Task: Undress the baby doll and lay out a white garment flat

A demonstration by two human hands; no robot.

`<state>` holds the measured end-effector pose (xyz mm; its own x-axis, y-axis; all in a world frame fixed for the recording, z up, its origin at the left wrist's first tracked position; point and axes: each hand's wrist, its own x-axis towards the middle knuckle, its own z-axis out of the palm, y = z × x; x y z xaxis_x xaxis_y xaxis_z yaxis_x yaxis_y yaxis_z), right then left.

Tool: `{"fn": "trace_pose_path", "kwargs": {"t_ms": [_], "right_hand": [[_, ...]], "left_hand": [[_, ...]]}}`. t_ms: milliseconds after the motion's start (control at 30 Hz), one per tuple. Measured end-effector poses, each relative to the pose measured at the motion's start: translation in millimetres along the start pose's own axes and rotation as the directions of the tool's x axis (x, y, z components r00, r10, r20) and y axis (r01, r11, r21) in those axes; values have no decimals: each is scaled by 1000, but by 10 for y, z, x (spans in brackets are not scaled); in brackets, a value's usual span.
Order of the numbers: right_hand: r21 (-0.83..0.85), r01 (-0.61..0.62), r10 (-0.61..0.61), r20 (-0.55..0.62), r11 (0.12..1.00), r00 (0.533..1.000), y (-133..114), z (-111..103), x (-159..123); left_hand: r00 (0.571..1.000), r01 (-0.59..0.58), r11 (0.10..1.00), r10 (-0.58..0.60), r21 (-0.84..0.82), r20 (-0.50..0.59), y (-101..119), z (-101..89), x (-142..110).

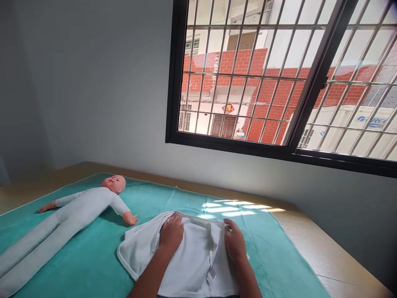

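A white baby garment (192, 258) lies spread on a teal blanket (93, 256). My left hand (171, 234) rests flat on the garment's upper left part, fingers stretched out. My right hand (235, 244) lies on its right edge, fingers curled over the fabric near the collar; whether it grips the cloth is unclear. To the left lies a baby doll (77, 209) on its back in a white bodysuit, arms spread, head toward the wall.
The blanket covers a wooden bed platform (325, 252) that runs along a grey wall. A black-framed barred window (279, 82) above shows red brick buildings. Sunlight falls on the blanket's far right part.
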<state>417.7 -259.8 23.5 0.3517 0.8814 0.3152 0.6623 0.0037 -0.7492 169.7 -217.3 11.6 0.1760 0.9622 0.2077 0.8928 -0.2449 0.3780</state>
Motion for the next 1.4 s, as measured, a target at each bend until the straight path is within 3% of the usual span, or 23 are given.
{"fn": "trace_pose_path", "kwargs": {"t_ms": [67,133,200,267,333,433,500,600,667,1100,1400], "right_hand": [[-22,69,-71,-68,997,995,-116,-3,48],[18,149,-147,-66,989,987,-302,49,75],[123,167,-171,17,978,985,-524,190,45],[202,107,-138,147,974,979,-724,417,-58],[208,44,-99,260,977,960,-852,682,-205],[129,120,-157,337,984,928,-859,1002,-383],[-19,166,-149,351,986,925,-767,1099,-420],[-233,145,-53,358,962,932,-592,1092,-383],[-281,124,-19,350,952,937,-503,1043,-351],[-339,72,36,301,938,953,-472,882,-318],[-340,51,92,391,939,916,-443,877,-339]], "left_hand": [[998,-69,997,69,-36,-5,71,32,-2],[990,-137,988,139,-73,24,146,73,-16],[975,-207,973,214,-100,66,193,111,-37],[958,-249,963,261,-107,121,196,130,-53],[949,-255,962,269,-100,165,157,123,-54],[957,-213,974,225,-80,182,46,81,-22],[973,-156,987,162,-49,165,-41,52,12],[990,-67,998,68,-12,124,-160,24,64],[994,-34,999,34,-7,101,-216,13,85],[996,-14,998,9,61,89,-210,1,42],[994,6,999,-12,54,112,-193,-8,33]]}}
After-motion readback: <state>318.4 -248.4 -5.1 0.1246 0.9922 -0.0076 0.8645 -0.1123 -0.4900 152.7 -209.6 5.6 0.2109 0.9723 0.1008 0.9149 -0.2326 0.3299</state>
